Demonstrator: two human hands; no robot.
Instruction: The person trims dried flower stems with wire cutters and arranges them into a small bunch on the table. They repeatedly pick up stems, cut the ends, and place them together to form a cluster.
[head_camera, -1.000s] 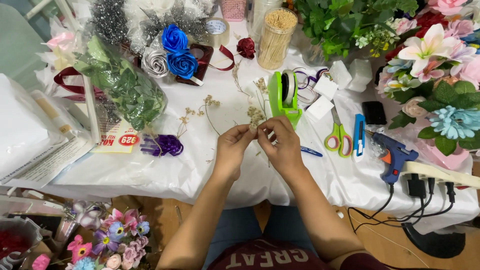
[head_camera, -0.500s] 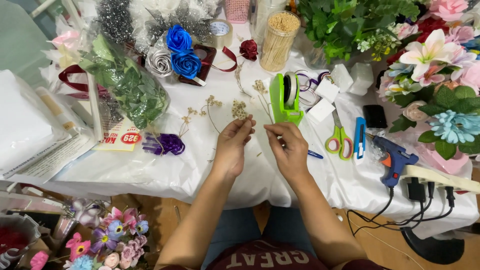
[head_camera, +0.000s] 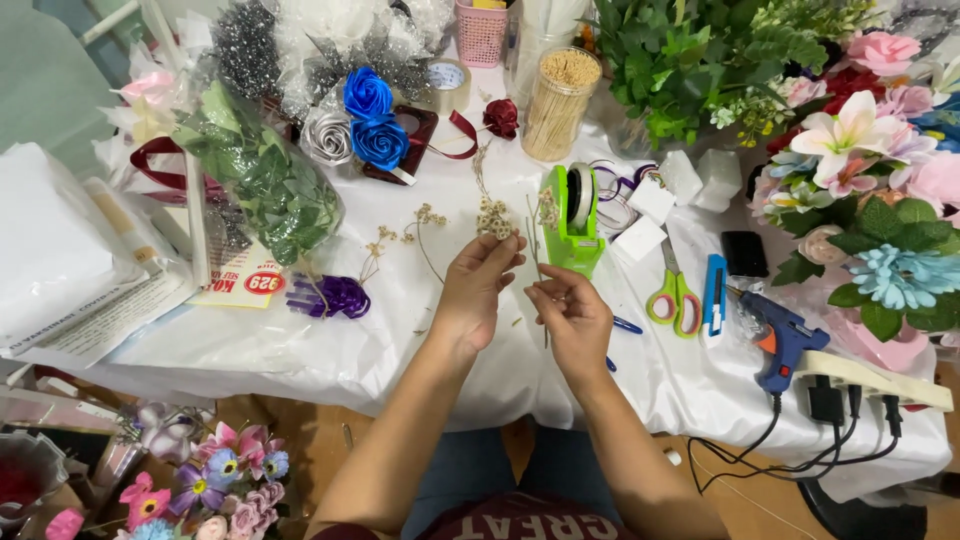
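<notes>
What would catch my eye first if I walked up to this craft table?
Probably the two hands, left hand and right hand, pinching thin dried flower sprigs at the middle of the white-covered table. Behind them stand a bright green tape dispenser and blue roses; pink and blue flowers crowd the right edge.

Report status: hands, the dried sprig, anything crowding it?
Left hand pinches dried sprig by its fingers. Right hand grips a thin stem. Green tape dispenser stands close behind.
</notes>
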